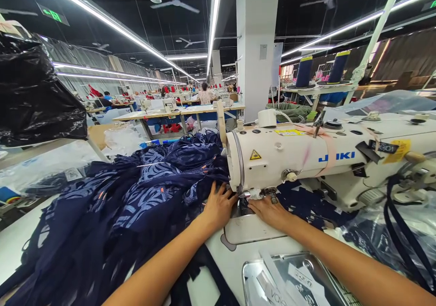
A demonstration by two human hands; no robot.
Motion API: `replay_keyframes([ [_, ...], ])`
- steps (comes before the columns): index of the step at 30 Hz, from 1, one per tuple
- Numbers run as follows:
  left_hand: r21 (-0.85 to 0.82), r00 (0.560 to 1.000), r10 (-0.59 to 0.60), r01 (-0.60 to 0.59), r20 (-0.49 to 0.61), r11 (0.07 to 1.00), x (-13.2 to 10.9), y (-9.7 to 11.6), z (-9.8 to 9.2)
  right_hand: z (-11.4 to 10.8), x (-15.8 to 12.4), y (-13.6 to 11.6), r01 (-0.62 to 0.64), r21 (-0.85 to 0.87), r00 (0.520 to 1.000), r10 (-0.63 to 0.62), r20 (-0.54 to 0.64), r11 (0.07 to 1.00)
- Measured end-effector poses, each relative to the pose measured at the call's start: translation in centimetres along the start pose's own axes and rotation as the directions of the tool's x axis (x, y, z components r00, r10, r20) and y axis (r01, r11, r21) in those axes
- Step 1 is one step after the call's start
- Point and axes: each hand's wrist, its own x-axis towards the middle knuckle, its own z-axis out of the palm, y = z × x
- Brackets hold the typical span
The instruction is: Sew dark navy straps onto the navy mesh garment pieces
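A white JUKI sewing machine stands before me, with its needle area low at the left end of its head. My left hand lies just left of the presser foot, fingers spread on navy fabric. From the right, my right hand reaches under the head, fingers stretched flat toward the foot; the machine partly hides them. Dark fabric lies between the hands under the foot. A large heap of navy garments with pale blue patterned panels and small orange marks spreads to the left of my left hand.
A metal tray with printed white labels sits in front of the machine. Navy pieces lie behind my right arm, near a clear plastic bag. A black plastic-covered object stands at left. Thread cones rise behind.
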Motion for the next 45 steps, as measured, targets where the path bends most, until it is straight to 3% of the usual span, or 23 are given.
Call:
replay_keyframes([
  [5,-0.001,0.999,0.019,-0.019,-0.042,1.000,0.6,-0.4,0.8,1.0,-0.4,-0.3,-0.033,-0.131,0.999,0.036,0.015,0.991],
  [9,0.012,0.996,0.014,-0.013,-0.084,1.000,0.9,-0.5,1.4,1.8,-0.5,-0.3,-0.083,-0.132,0.996,0.084,-0.001,0.988],
  [16,0.003,1.000,-0.014,0.014,-0.006,1.000,0.3,0.4,0.4,0.3,0.2,-0.2,-0.141,-0.057,0.981,0.147,0.124,0.988],
  [20,-0.078,0.996,0.088,-0.086,0.025,0.993,-3.5,1.6,-3.0,-0.5,-0.3,0.5,-0.076,0.005,0.986,0.074,0.152,0.997],
  [24,-0.266,0.951,0.291,-0.256,0.104,0.929,-9.2,3.1,-6.0,-0.4,-1.2,0.8,0.045,0.074,0.997,-0.050,0.065,0.996],
  [26,-0.266,0.938,0.321,-0.279,0.130,0.923,-11.4,3.8,-6.1,-0.5,-1.7,0.4,0.086,0.111,0.996,-0.085,-0.009,0.990],
  [29,-0.111,0.959,0.283,-0.279,0.013,0.954,-13.0,4.4,-4.9,-1.1,-2.5,-0.2,0.091,0.171,0.993,-0.077,-0.086,0.981],
  [32,-0.121,0.958,0.246,-0.265,-0.148,0.957,-12.9,4.5,-4.2,-2.1,-3.4,0.7,0.047,0.206,0.992,-0.022,-0.120,0.978],
  [36,-0.393,0.958,0.122,-0.221,-0.261,0.892,-11.2,4.2,-5.0,-3.4,-4.9,4.4,-0.139,0.240,0.972,0.179,-0.152,0.961],
  [40,-0.565,0.997,-0.055,0.013,-0.056,0.825,-8.2,4.2,-5.7,-3.8,-5.9,7.1,-0.267,0.252,0.942,0.307,-0.135,0.930],
  [45,-0.585,0.982,-0.035,0.140,0.187,0.799,-5.4,4.5,-6.2,-3.0,-5.8,5.9,-0.153,0.144,0.977,0.172,-0.129,0.978],
])
